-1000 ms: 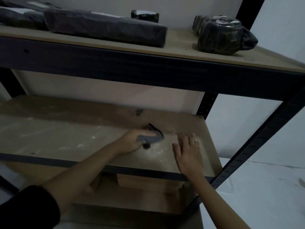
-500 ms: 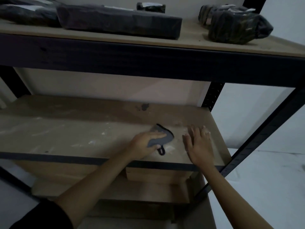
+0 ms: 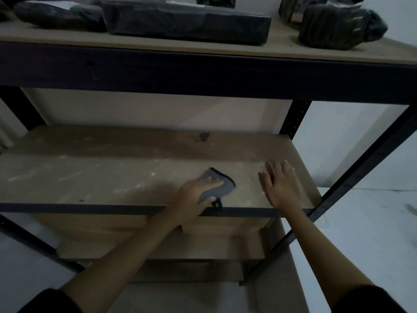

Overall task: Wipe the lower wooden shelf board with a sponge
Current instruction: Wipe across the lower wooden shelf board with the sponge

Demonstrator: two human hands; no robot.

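Left hand grips grey sponge, fingers on top, pressing it onto lower shelf board near front edge. Right hand lies flat, fingers spread, empty, just beside sponge.

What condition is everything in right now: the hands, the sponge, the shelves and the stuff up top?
Left hand: gripping the grey sponge.
Grey sponge with dark edge: pressed flat on the lower board, near its front edge.
Right hand: empty, palm flat on the board.
Lower wooden shelf board: dusty, with pale streaks and a dark stain at the back.
Black plastic-wrapped packages: lying on the upper shelf, untouched.
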